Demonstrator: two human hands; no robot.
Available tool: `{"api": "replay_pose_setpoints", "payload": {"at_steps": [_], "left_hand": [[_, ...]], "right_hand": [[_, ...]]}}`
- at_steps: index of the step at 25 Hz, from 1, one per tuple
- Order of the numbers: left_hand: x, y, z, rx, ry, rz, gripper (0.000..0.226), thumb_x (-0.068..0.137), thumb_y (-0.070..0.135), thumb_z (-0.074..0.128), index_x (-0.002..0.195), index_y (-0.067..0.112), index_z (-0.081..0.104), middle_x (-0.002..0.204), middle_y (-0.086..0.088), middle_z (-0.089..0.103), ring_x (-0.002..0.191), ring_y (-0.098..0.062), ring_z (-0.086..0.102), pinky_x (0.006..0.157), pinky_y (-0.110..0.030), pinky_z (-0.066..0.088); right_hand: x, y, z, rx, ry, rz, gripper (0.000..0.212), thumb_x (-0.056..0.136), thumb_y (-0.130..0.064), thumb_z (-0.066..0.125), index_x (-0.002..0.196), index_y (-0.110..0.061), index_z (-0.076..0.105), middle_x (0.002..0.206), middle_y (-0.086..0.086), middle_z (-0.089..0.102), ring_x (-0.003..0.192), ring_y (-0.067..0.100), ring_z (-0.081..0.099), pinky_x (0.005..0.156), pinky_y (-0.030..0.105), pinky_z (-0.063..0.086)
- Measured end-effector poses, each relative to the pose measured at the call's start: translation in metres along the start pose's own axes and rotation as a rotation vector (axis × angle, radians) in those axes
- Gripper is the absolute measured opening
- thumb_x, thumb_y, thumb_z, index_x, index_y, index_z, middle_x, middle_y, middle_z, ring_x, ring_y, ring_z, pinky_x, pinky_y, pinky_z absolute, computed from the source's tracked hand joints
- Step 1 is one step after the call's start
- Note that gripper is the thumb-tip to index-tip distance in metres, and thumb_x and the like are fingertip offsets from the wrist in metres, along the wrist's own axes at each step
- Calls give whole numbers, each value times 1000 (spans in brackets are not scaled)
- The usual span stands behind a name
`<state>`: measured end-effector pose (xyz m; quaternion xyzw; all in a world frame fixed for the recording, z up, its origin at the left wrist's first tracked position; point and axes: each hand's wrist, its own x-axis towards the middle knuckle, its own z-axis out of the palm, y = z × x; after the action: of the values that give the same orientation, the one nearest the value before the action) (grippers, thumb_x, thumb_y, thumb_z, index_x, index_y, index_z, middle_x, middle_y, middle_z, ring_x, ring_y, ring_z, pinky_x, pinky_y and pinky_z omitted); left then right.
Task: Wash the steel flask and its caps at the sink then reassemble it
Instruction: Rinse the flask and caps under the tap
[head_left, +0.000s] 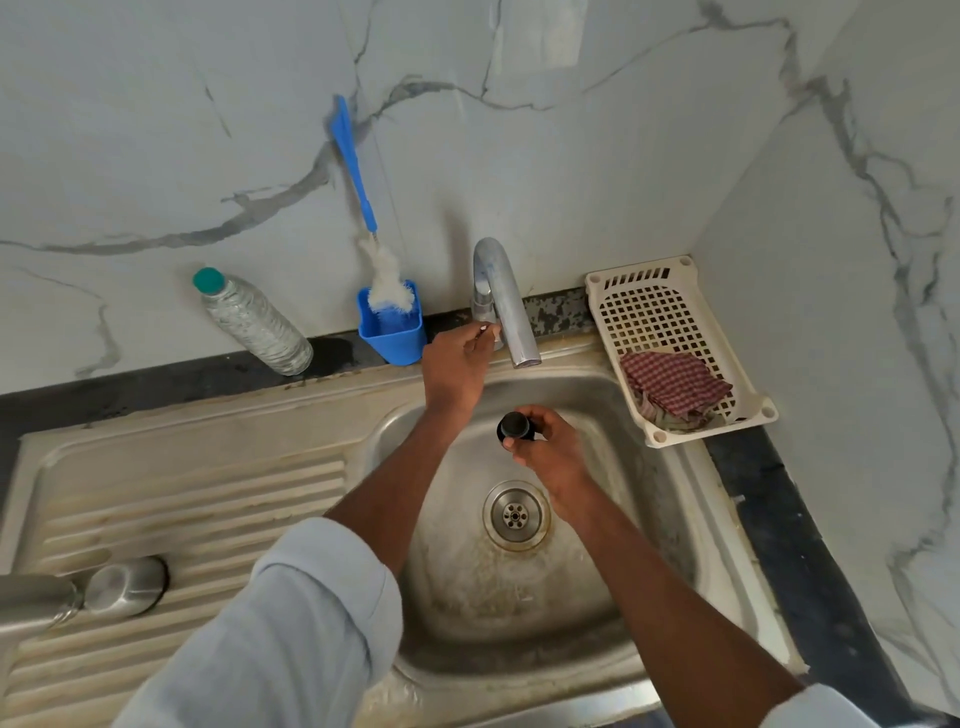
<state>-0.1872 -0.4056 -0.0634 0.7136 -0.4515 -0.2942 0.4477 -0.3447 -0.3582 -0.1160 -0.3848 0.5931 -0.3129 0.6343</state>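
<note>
My right hand (550, 447) holds a small black inner cap (515, 426) over the sink basin (649, 519), fingers curled round it. My left hand (457, 366) reaches to the tap's handle (485, 332) at the base of the steel tap (506, 306) and pinches it. No water is visible at the spout. The steel flask (26, 605) lies on its side on the ribbed drainboard at the left edge, partly cut off. A steel outer cap (124, 584) stands right beside the flask's mouth.
A blue holder (395, 338) with a blue-handled bottle brush (358, 176) stands behind the sink. A clear plastic bottle (249, 322) with a green cap leans against the wall. A cream basket (670, 312) with a checked cloth (675, 384) sits at the right. The drain (515, 515) is open.
</note>
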Motion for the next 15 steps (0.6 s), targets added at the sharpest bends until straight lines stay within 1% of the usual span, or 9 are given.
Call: {"api": "replay_pose_setpoints", "payload": {"at_steps": [2, 5, 6, 7, 8, 9, 10, 13, 15], "left_hand": [[0, -3, 1, -50, 9, -27, 17, 100, 21, 71, 104, 9, 82, 88, -4, 81, 70, 5, 69, 66, -15, 46], [2, -4, 2, -64, 20, -29, 15, 100, 20, 71, 101, 10, 82, 84, 1, 80, 64, 10, 63, 65, -16, 45], [1, -4, 2, -70, 25, -27, 17, 100, 20, 70, 98, 8, 82, 82, 2, 79, 60, 7, 61, 63, -14, 43], [0, -3, 1, -73, 29, -26, 19, 100, 19, 70, 95, 4, 81, 84, 4, 76, 58, -2, 61, 61, -11, 40], [0, -3, 1, -77, 29, -22, 21, 101, 18, 70, 93, 1, 79, 85, 7, 73, 63, -11, 62, 59, -8, 37], [0, -2, 0, -75, 32, -18, 22, 101, 18, 69, 93, -1, 79, 85, 5, 72, 71, -15, 63, 57, -6, 35], [-1, -2, 0, -71, 34, -13, 22, 101, 18, 69, 94, -1, 79, 83, 0, 74, 76, -13, 64, 57, -5, 35], [-3, 1, -2, -77, 21, -15, 19, 101, 19, 70, 99, 3, 80, 85, -12, 79, 66, 0, 69, 60, -6, 40], [-4, 2, -3, -109, -16, -35, 16, 101, 21, 70, 106, 8, 80, 86, -3, 80, 74, 4, 71, 67, -11, 48]], "right_hand": [[-1, 4, 2, 22, -10, 5, 44, 80, 12, 77, 104, -24, 71, 119, 11, 71, 110, 25, 65, 66, 21, 55], [0, 5, 5, 72, -21, 27, 48, 82, 13, 76, 101, -30, 72, 116, 9, 71, 108, 24, 66, 70, 26, 58], [1, 5, 6, 80, -20, 33, 48, 82, 13, 75, 100, -31, 72, 114, 8, 71, 109, 26, 67, 73, 29, 59], [2, 5, 7, 80, -22, 35, 48, 82, 13, 75, 99, -31, 72, 112, 7, 72, 109, 27, 67, 75, 32, 60], [2, 7, 8, 75, -28, 33, 48, 82, 13, 75, 99, -32, 72, 111, 6, 72, 110, 27, 67, 76, 33, 61], [3, 8, 9, 69, -33, 31, 48, 82, 13, 75, 99, -32, 71, 112, 6, 72, 110, 27, 67, 76, 33, 61], [4, 10, 10, 71, -34, 31, 47, 82, 13, 75, 99, -32, 72, 113, 6, 72, 109, 27, 68, 76, 33, 61], [8, 9, 12, 109, 38, 38, 45, 82, 12, 76, 99, -29, 72, 112, 10, 73, 105, 27, 69, 79, 38, 62], [8, 8, 11, 79, 34, 22, 46, 81, 13, 75, 101, -29, 72, 114, 11, 73, 102, 25, 68, 79, 37, 63]]}}
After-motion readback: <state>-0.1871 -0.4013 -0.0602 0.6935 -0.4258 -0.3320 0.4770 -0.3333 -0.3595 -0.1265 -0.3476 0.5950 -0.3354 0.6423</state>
